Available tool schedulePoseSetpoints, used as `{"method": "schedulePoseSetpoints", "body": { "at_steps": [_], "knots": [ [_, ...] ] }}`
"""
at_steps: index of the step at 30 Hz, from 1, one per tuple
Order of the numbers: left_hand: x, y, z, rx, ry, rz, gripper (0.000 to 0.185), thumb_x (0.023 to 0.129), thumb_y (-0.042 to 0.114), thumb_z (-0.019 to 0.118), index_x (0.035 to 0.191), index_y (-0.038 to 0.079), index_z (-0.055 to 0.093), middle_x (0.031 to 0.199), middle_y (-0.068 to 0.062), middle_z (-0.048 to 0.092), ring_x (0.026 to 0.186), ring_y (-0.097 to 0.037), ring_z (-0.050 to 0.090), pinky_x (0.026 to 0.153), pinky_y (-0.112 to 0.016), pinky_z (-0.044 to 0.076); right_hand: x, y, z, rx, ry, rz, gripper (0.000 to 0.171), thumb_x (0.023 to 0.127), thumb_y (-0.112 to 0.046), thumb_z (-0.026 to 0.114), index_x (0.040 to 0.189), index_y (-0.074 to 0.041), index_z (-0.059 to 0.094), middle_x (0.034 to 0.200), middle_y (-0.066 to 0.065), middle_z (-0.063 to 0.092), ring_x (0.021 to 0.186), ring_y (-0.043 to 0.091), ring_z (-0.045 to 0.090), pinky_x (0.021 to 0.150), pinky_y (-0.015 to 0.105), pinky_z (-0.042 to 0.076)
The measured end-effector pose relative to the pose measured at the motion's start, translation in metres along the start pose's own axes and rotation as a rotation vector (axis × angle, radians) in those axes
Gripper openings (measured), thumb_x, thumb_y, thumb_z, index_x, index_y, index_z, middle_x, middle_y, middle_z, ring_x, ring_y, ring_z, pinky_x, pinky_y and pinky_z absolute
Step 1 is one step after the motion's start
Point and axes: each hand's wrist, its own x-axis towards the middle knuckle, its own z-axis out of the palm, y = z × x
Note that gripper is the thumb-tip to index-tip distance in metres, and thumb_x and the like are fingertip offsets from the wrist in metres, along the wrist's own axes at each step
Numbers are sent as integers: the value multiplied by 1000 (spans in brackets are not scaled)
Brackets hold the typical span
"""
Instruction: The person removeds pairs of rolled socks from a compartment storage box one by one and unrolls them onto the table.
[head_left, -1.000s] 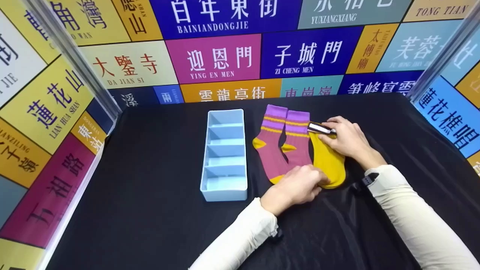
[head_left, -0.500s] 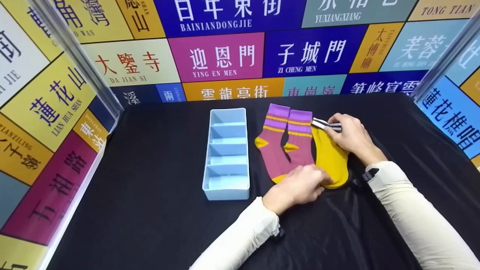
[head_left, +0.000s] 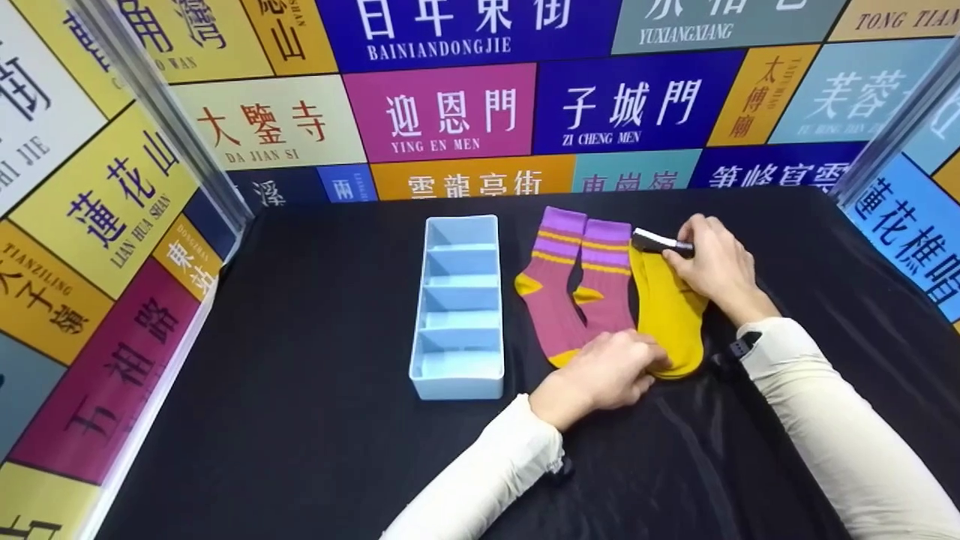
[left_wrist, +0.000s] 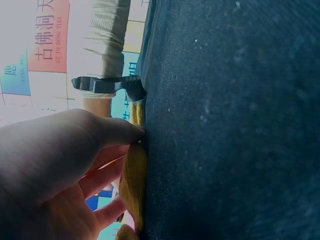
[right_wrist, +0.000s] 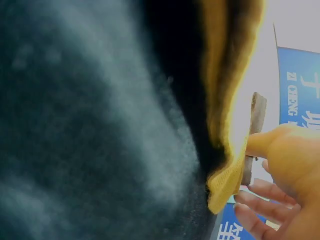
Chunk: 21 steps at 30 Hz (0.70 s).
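Observation:
A yellow sock (head_left: 670, 322) with a black-and-white cuff (head_left: 654, 241) lies on the black cloth, toe toward me. I cannot tell whether a second one lies under it. My right hand (head_left: 718, 262) pinches the cuff at its right end, thumb on the near side in the right wrist view. At the toe, my left hand (head_left: 611, 367) pinches the yellow knit between thumb and fingers, as the left wrist view shows. Left of it lie two pink socks (head_left: 553, 300) with purple, yellow-striped cuffs; my left hand covers part of their toe ends.
A light blue box (head_left: 457, 388) with several compartments in a row stands left of the socks. Black cloth (head_left: 315, 337) covers the table. Printed panels (head_left: 442, 112) with characters wall in the back and both sides.
My right hand has shifted slightly right and away from me with the sock's cuff, which now slants differently. The left hand stays at the toe. The whole view has drifted slightly.

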Motion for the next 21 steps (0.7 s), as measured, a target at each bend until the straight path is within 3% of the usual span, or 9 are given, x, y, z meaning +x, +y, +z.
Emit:
{"method": "schedulePoseSetpoints", "body": {
  "at_steps": [4, 6, 11, 17, 21],
  "knots": [
    [0, 0, 0, 6, 1, -2, 31, 102, 26, 73, 133, 26, 76, 122, 12, 75, 111, -8, 68, 101, -21, 55, -2, 0, 0, -22, 24, 31, 31, 99, -39, 78, 94, -9, 71, 100, 16, 59, 89, 41, 59, 72, 60, 49],
    [1, 0, 1, 15, 2, -3, 31, 102, 26, 73, 133, 27, 76, 122, 12, 74, 111, -8, 67, 100, -22, 56, -2, 0, 0, -23, 26, 46, 32, 100, -41, 76, 93, -10, 77, 100, 17, 65, 88, 43, 62, 72, 60, 50],
    [1, 0, 1, 27, 1, -7, 31, 102, 26, 72, 133, 28, 76, 121, 12, 74, 111, -8, 67, 100, -22, 56, 1, 2, 1, -21, 12, 52, 29, 103, -36, 69, 115, -13, 81, 98, 17, 69, 84, 41, 64, 68, 55, 50],
    [0, 0, 1, -16, -2, -19, 31, 103, 27, 72, 134, 27, 76, 123, 12, 75, 112, -7, 68, 102, -21, 55, 0, 5, 1, -1, -77, 44, 49, 104, -27, 64, 151, -14, 62, 111, 19, 61, 97, 41, 58, 79, 59, 48],
    [1, -1, 1, -66, 12, -35, 30, 103, 27, 71, 133, 27, 77, 124, 14, 78, 112, -6, 71, 103, -19, 55, -1, 6, -2, 33, -80, 116, 47, 105, -29, 62, 146, -6, 60, 120, 25, 62, 106, 47, 60, 87, 66, 51]
  ]
}}
